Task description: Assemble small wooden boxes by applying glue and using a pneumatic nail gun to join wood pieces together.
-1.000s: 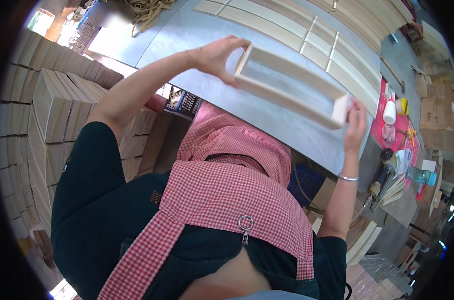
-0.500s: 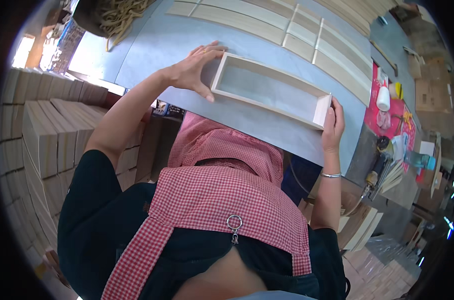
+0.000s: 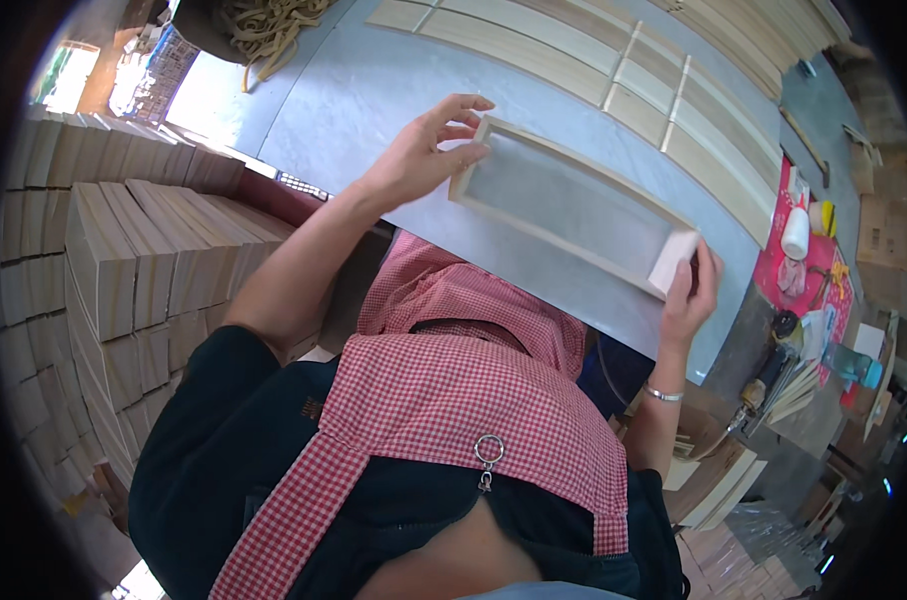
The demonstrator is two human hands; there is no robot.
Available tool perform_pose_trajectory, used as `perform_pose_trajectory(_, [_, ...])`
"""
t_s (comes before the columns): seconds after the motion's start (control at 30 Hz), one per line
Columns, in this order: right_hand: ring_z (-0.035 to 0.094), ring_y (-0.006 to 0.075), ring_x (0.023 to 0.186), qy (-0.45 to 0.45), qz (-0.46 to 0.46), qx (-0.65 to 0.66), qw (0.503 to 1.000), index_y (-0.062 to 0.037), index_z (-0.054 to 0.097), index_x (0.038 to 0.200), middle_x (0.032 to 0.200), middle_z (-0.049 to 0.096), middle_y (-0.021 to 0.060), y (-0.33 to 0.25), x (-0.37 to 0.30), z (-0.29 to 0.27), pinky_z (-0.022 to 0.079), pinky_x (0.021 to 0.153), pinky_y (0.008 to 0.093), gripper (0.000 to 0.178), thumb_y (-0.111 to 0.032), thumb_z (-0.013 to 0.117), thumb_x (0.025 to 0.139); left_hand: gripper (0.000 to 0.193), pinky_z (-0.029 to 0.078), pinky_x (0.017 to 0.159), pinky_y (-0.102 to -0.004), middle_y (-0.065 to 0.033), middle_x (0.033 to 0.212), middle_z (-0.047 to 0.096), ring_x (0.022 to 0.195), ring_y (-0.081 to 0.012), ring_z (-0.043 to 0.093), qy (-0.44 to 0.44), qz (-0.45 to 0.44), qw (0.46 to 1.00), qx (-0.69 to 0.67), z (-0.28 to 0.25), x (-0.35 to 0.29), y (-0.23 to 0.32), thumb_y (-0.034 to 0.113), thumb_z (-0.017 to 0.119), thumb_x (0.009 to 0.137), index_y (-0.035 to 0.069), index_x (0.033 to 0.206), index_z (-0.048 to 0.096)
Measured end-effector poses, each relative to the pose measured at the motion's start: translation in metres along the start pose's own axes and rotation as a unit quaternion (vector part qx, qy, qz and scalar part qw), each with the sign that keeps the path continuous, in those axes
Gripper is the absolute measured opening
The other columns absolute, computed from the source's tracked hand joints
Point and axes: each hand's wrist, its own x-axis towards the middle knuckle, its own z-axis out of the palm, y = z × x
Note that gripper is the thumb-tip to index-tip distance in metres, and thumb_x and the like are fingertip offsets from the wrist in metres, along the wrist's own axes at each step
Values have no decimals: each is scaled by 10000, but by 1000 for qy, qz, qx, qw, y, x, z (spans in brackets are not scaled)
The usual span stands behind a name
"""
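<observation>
Work surface: grey table [image 3: 344,110], its near edge running just beyond the red-checked apron [image 3: 474,390]; I view it from above on the head feed.
Left flank: stacked wooden pieces [image 3: 104,260] beside the left arm.
Right hand [image 3: 694,295]: fingers closed round the right end of the piece, thumb on the near side, fingertips outside.
Left hand [image 3: 421,155]: fingers half curled, thumb and index apart, thumb at the left end. I cannot tell whether it bears any load.
Wooden frame [image 3: 559,243]: long, shallow, rectangular, between the two hands above the table's near part, set obliquely. Contact with the table: I cannot confirm.
Step in hand: I judge it to be handling or squaring up the frame by its short ends.
Next move calls for: in my judgement, a matched hold at both ends and level support, so the corners do not rack.
Right side: white bottle [image 3: 796,232] by a red sheet [image 3: 774,262].
Far side: pale wooden strips [image 3: 519,65], laid in rows.
</observation>
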Motion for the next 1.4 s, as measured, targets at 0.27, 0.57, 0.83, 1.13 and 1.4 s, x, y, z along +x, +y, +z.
perform_pose_trajectory(0.27, [571, 215, 1065, 52, 103, 134, 984, 14, 478, 1407, 1295, 579, 155, -30, -31, -12, 463, 958, 308, 441, -40, 561, 977, 588, 449, 1152, -410, -82, 1359, 480, 1252, -230, 516, 75, 259, 958, -99, 12, -32, -9, -95, 706, 856, 106, 1394, 579])
perform_pose_trajectory(0.57, [578, 204, 1086, 66, 109, 135, 983, 6, 420, 1435, 1322, 569, 161, -29, -27, -17, 460, 975, 306, 472, -38, 561, 987, 624, 433, 1166, -420, -90, 1394, 428, 1299, -257, 483, 65, 287, 953, -68, 20, -33, -3, -100, 718, 844, 70, 1420, 546])
perform_pose_trajectory(0.83, [568, 211, 1110, 71, 113, 162, 978, -2, 439, 1390, 1357, 551, 174, -20, -19, -17, 461, 979, 315, 429, -27, 564, 980, 595, 403, 1194, -425, -84, 1381, 445, 1295, -238, 492, 75, 286, 952, -79, 29, -28, 11, -126, 681, 854, 82, 1397, 559])
perform_pose_trajectory(1.13, [561, 253, 1173, 89, 76, 180, 977, -12, 453, 1322, 1426, 501, 197, -19, -7, -13, 466, 989, 322, 397, 3, 573, 944, 640, 437, 1136, -407, -129, 1417, 416, 1333, -295, 461, 92, 308, 947, 0, 28, -18, 18, -202, 595, 807, 11, 1403, 499])
perform_pose_trajectory(1.4, [567, 227, 1124, 66, 82, 204, 973, -13, 476, 1359, 1389, 526, 167, -22, 5, -21, 479, 978, 315, 451, 29, 588, 924, 592, 463, 1044, -339, -137, 1439, 432, 1287, -269, 499, 113, 207, 971, -23, 31, -14, 19, -158, 561, 860, 19, 1422, 504])
